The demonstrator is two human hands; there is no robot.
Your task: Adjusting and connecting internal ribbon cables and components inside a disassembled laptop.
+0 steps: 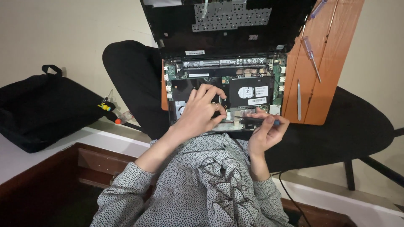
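Both of my hands are down on the opened laptop [223,84] that rests across my lap. My right hand [266,133] is curled shut around a dark-handled screwdriver [256,121], held nearly flat, its thin shaft pointing left toward the near edge of the chassis. My left hand [201,111] rests with fingers spread and relaxed on the exposed insides, fingertips touching the black area just beside the hard drive [251,91]; it grips nothing that I can see.

As I judge it, the opening-up is already done: the bottom cover [227,25] is off and stands tipped up behind the machine, and the green board [223,67] lies bare. The drive sits in its bay, so whatever work is meant inside looks to be in hand rather than finished, and closing up is all left to do.

Farther right, a wooden board [326,63] carries 2 purple-handled screwdrivers [311,52] and a pair of metal tweezers [299,101], lying apart from each other. Off to my left a black bag [46,109] sits on the white ledge [25,155], with some small clutter beside it that I cannot make out.
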